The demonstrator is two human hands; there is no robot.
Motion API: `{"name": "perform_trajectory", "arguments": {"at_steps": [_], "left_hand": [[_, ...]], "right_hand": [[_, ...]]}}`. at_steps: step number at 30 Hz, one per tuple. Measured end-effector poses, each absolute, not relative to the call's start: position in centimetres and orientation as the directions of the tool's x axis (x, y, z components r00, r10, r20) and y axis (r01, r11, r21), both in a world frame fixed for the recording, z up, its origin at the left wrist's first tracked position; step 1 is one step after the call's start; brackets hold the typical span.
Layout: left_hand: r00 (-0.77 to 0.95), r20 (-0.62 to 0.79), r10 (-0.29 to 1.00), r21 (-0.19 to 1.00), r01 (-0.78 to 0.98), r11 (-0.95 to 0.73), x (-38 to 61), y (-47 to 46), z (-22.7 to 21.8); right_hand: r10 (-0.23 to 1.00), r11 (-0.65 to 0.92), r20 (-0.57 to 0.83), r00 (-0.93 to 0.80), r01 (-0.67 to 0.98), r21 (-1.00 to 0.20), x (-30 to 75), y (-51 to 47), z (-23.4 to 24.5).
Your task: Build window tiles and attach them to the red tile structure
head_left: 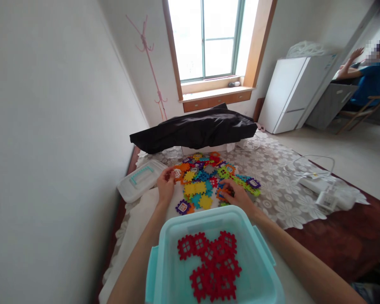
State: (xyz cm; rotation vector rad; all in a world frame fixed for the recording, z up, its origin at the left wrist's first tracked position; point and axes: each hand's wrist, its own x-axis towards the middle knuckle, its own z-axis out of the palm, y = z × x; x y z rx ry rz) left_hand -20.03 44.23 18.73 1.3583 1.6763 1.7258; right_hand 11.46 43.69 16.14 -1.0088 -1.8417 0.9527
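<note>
Our left hand (166,184) pinches a white-windowed plastic tile (177,173) at the edge of the colourful tile pile (205,181); our right hand (236,195) grips an orange tile (222,194). Joined red tiles (209,266) lie in the near blue tub (164,266). The label on the white charger (327,200), right, is too small to read.

Left forearm (136,266) bare; right forearm (307,253) bare; left hand (166,183), right hand (237,195) bare.

The left hand (166,183) is pinching with its fingers, the right hand (236,195) is curling downward, and both bare arms (304,257) are stretching forward.
</note>
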Motion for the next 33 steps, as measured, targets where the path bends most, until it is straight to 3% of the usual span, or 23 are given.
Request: {"name": "perform_trajectory", "arguments": {"at_steps": [5, 8, 13, 17, 23, 29, 33], "left_hand": [[-0.263, 0.187, 0.947, 0.982, 0.069, -0.175, -14.8, 43.1, 19.8], [-0.122, 0.081, 0.989, 0.996, -0.026, -0.085, -11.8, 42.4, 19.8], [0.099, 0.007, 0.995, 0.998, -0.063, 0.000, -9.4, 41.4, 19.4], [0.125, -0.015, 0.992, 0.998, -0.055, 0.022, -9.3, 41.4, 18.6], [0.168, -0.007, 0.986, 0.999, -0.040, 0.014, -9.3, 41.6, 17.5], [0.113, -0.019, 0.993, 0.992, -0.123, 0.033, -9.1, 41.4, 17.3], [0.080, -0.004, 0.997, 0.997, -0.081, 0.010, -9.0, 41.1, 17.5]], "right_hand": [[0.965, 0.088, 0.090, -0.245, -0.020, -0.996, 11.1, 43.4, 16.8], [0.968, -0.062, -0.024, -0.252, -0.146, -0.987, 10.8, 43.5, 17.0], [0.925, -0.179, -0.068, -0.373, -0.273, -0.945, 10.5, 43.4, 17.3], [0.902, -0.178, -0.029, -0.431, -0.310, -0.934, 10.3, 43.1, 17.4], [0.940, -0.042, 0.026, -0.340, -0.192, -0.980, 9.9, 43.1, 16.9], [0.967, -0.068, -0.005, -0.254, -0.239, -0.969, 10.1, 43.3, 16.6], [0.973, -0.080, -0.017, -0.230, -0.265, -0.961, 10.1, 43.4, 16.5]]}}
